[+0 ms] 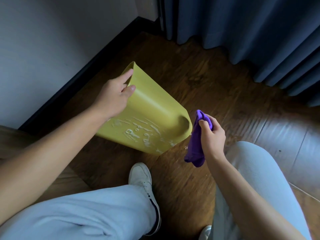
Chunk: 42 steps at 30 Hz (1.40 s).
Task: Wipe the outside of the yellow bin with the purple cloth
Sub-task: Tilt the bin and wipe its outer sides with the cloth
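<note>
A dark wooden floor [199,80] meets a pale wall [43,40] with a black skirting, and blue curtains [242,23] hang beyond. One yellow bin [150,104] lies tipped on that floor, its mouth turned toward the wall so you cannot see inside; foamy wet streaks [138,132] cover the side nearest you. Your left hand [112,96] grips the bin's rim, thumb outside. Your right hand [212,134] pinches one purple cloth [196,144], hanging just beside the bin's base, not touching. One white shoe [142,179] stands near the bin.
</note>
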{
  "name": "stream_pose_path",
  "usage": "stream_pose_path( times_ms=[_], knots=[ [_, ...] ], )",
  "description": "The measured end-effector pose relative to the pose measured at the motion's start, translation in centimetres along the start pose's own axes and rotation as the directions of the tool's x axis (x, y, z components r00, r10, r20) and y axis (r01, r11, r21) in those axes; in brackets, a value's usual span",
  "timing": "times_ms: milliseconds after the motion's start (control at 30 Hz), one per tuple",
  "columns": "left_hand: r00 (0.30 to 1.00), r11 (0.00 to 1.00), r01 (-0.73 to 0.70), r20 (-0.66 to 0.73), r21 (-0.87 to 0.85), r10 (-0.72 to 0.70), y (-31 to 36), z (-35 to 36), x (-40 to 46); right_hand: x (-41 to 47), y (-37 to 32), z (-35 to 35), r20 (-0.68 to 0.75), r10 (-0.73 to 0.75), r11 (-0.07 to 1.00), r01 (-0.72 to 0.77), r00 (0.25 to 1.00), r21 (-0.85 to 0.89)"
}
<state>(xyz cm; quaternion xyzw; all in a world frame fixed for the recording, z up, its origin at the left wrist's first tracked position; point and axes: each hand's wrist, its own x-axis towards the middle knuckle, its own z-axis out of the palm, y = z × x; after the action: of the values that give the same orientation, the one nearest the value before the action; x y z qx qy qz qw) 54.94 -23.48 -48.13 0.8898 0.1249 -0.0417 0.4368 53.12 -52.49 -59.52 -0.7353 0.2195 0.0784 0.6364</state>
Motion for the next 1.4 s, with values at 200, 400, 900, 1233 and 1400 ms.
stream_pose_path(
  times_ms=[200, 400, 900, 1233, 1400],
  knots=[
    [0.975, 0.995, 0.05, 0.219, -0.091, -0.029, -0.6, -2.4, 0.0, -0.1, -0.2, 0.0, 0.005, 0.008, 1.0, -0.008, 1.0, 0.009],
    [0.935, 0.997, 0.061, 0.351, -0.043, -0.042, -2.1, -2.5, -1.9, -0.2, -0.2, 0.3, 0.025, 0.015, 1.0, -0.015, 1.0, -0.004],
    [0.963, 0.962, 0.2, 0.217, -0.187, -0.158, -0.8, 0.6, 0.9, -0.2, -0.2, 0.1, 0.005, 0.083, 0.996, -0.083, 0.997, -0.012],
    [0.932, 0.955, 0.229, 0.324, -0.188, -0.159, -2.3, -0.1, 0.7, 0.0, 0.0, 0.3, 0.002, 0.083, 0.996, -0.083, 0.997, -0.018],
    [0.932, 0.982, 0.154, 0.345, -0.105, -0.109, -4.3, 0.7, -1.2, 0.1, 0.1, 0.4, 0.001, 0.087, 0.996, -0.087, 0.996, -0.017]
  ],
)
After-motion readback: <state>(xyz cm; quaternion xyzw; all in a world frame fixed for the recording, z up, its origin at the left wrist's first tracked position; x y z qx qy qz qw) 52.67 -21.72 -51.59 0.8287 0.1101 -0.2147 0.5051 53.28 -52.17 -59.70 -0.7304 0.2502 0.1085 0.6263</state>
